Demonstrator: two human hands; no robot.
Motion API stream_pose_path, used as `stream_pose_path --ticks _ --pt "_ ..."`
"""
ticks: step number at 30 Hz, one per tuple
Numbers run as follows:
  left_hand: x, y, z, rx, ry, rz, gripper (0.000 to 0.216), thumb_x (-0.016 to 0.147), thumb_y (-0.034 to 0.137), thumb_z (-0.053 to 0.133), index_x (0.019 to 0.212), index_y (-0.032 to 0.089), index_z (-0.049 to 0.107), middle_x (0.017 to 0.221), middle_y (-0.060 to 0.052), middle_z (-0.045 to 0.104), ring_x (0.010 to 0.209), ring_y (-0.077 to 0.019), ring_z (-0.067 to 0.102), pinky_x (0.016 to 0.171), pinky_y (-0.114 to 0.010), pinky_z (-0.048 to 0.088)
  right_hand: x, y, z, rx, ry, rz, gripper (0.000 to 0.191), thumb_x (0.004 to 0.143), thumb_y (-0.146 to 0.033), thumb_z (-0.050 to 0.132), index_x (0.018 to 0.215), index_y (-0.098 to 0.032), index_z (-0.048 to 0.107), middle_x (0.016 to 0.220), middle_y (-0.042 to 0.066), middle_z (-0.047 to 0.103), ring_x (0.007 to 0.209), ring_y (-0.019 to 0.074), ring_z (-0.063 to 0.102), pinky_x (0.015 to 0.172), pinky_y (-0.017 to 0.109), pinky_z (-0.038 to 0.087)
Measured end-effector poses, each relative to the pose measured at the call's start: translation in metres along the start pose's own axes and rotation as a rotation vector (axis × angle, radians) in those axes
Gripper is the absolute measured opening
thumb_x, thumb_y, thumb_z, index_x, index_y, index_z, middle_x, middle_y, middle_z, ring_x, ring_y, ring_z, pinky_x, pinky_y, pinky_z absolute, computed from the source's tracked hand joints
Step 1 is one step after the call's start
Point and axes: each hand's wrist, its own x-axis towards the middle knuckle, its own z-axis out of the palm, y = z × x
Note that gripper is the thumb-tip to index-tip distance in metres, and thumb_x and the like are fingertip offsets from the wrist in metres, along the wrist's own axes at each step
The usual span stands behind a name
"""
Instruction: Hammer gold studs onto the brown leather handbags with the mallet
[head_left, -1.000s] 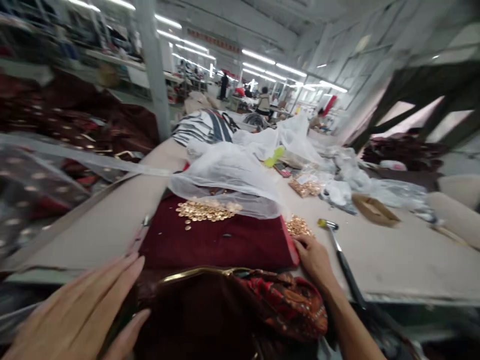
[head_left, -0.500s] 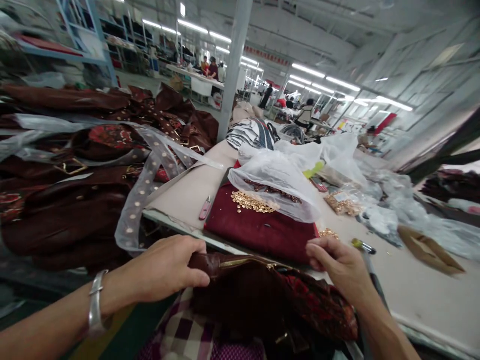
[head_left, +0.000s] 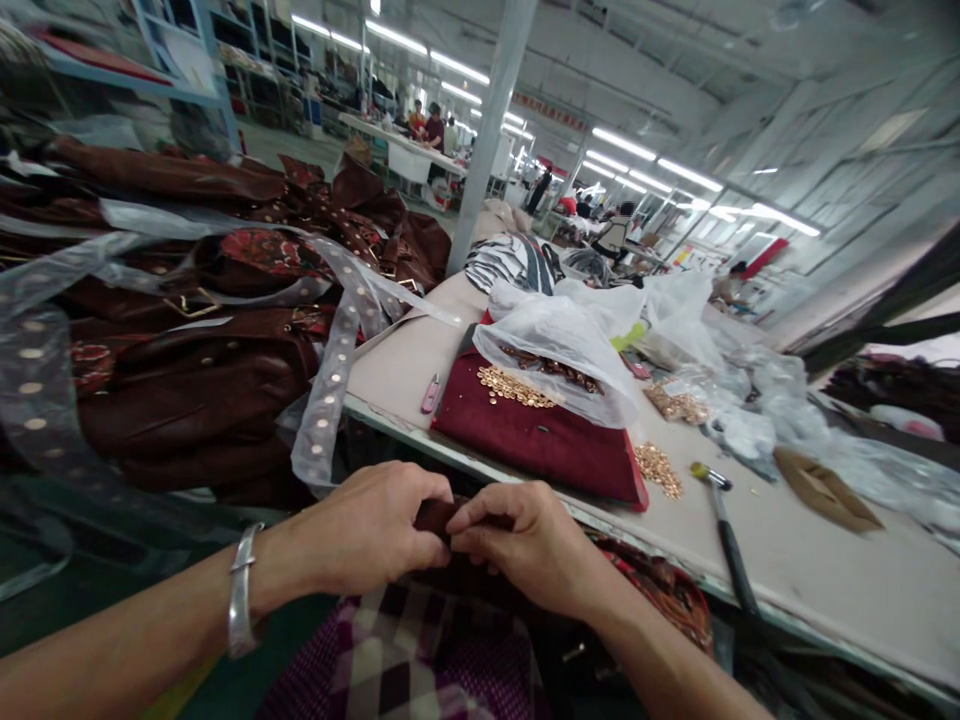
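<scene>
The left hand (head_left: 382, 530) grips the edge of a brown bag (head_left: 432, 517), thumb and fingers closed on the leather. The right hand (head_left: 525, 545) pinches the same edge with its fingertips, just beside the left; whether a small piece is hidden between them, I cannot tell. Held from both sides, the short stretch of edge between the hands is probably kept steady and easy to see.

The bag lies low before the person, between the checked cloth (head_left: 397, 650) over the lap and the near edge of the table (head_left: 817, 590). The lap likely bears some of its weight, freeing the fingers for fine handling.

On the table, a dark red pad (head_left: 525, 450) sits close by. It carries loose gold studs (head_left: 514, 388), perhaps because cloth stops them rolling, and a thin plastic bag (head_left: 562, 335) lies beside them. More gold pieces (head_left: 658, 470) are heaped off the pad's right side. Beyond them a hammer (head_left: 731, 545) points its handle at the person, handy for the right arm. Pink snips (head_left: 430, 394) lie left of the pad, and farther left brown bags (head_left: 202, 400) are piled.
</scene>
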Motion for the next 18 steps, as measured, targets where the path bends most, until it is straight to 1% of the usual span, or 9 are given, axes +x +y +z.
stream_pose_path --ticks 2,5,8,11,12,13,14,16,18 --pt "-0.003 0.001 0.002 0.016 0.011 0.015 0.006 0.066 0.026 0.061 0.071 0.022 0.062 0.064 0.006 0.058 0.06 -0.0127 0.05 0.054 -0.026 0.025 -0.002 -0.003 0.001 -0.076 0.007 -0.049 0.022 0.075 -0.005 0.064 0.082 -0.021 0.079 0.067 -0.005 0.064 0.057 0.0069 0.055 0.057 0.018 0.041" --pt "-0.006 0.002 0.005 0.031 0.03 0.049 0.003 0.067 0.024 0.06 0.068 0.022 0.059 0.062 0.006 0.056 0.06 -0.0123 0.048 0.055 -0.027 0.024 -0.006 -0.004 0.006 -0.142 0.033 -0.082 0.021 0.077 -0.005 0.067 0.082 -0.022 0.078 0.07 -0.006 0.064 0.057 0.0066 0.055 0.059 0.018 0.041" --pt "-0.011 0.006 0.011 0.05 0.049 0.069 0.002 0.069 0.024 0.059 0.069 0.022 0.058 0.066 0.006 0.057 0.063 -0.0133 0.049 0.058 -0.028 0.026 -0.014 -0.002 0.014 -0.161 0.102 -0.047 0.016 0.076 -0.005 0.069 0.079 -0.02 0.073 0.065 -0.007 0.062 0.057 0.0074 0.054 0.06 0.019 0.04" --pt "-0.016 0.01 0.02 0.098 0.058 0.075 0.004 0.073 0.023 0.058 0.076 0.022 0.06 0.078 0.003 0.064 0.073 -0.016 0.056 0.063 -0.029 0.03 -0.024 -0.003 0.013 -0.287 0.192 0.004 0.017 0.072 -0.006 0.073 0.08 -0.019 0.064 0.068 -0.008 0.061 0.063 0.0094 0.054 0.059 0.02 0.037" --pt "-0.017 0.01 0.024 0.1 0.052 0.09 0.004 0.075 0.021 0.057 0.077 0.022 0.06 0.081 0.003 0.065 0.076 -0.0165 0.059 0.065 -0.029 0.031 -0.028 -0.005 0.008 -0.344 0.179 0.014 0.02 0.071 -0.008 0.075 0.081 -0.019 0.062 0.069 -0.007 0.061 0.064 0.01 0.053 0.058 0.02 0.035" --pt "-0.017 0.011 0.029 0.102 0.039 0.124 0.006 0.076 0.019 0.056 0.079 0.023 0.06 0.083 0.003 0.067 0.078 -0.0163 0.061 0.066 -0.029 0.033 -0.031 -0.009 0.002 -0.386 0.124 0.018 0.022 0.07 -0.009 0.077 0.083 -0.019 0.062 0.071 -0.007 0.062 0.064 0.0104 0.054 0.057 0.02 0.034" --pt "-0.017 0.01 0.034 0.118 0.023 0.188 0.008 0.077 0.017 0.057 0.081 0.023 0.061 0.086 0.003 0.068 0.08 -0.0162 0.062 0.067 -0.028 0.034 -0.033 -0.014 -0.007 -0.393 0.052 0.019 0.023 0.07 -0.011 0.079 0.084 -0.02 0.063 0.071 -0.007 0.062 0.065 0.0106 0.054 0.056 0.02 0.034" --pt "-0.014 0.006 0.049 0.237 0.006 0.422 0.009 0.079 0.016 0.061 0.085 0.024 0.061 0.091 0.003 0.069 0.082 -0.0166 0.064 0.066 -0.028 0.037 -0.037 -0.025 -0.024 -0.319 -0.062 0.0 0.018 0.076 -0.015 0.077 0.09 -0.021 0.067 0.076 -0.006 0.066 0.066 0.0113 0.058 0.057 0.019 0.038" --pt "-0.009 -0.001 0.068 0.396 0.101 0.688 0.009 0.081 0.015 0.063 0.083 0.023 0.059 0.085 0.003 0.069 0.072 -0.0155 0.062 0.06 -0.029 0.037 -0.036 -0.032 -0.035 -0.288 -0.097 -0.082 0.014 0.086 -0.018 0.069 0.1 -0.021 0.07 0.089 -0.002 0.072 0.077 0.0128 0.064 0.066 0.019 0.045"
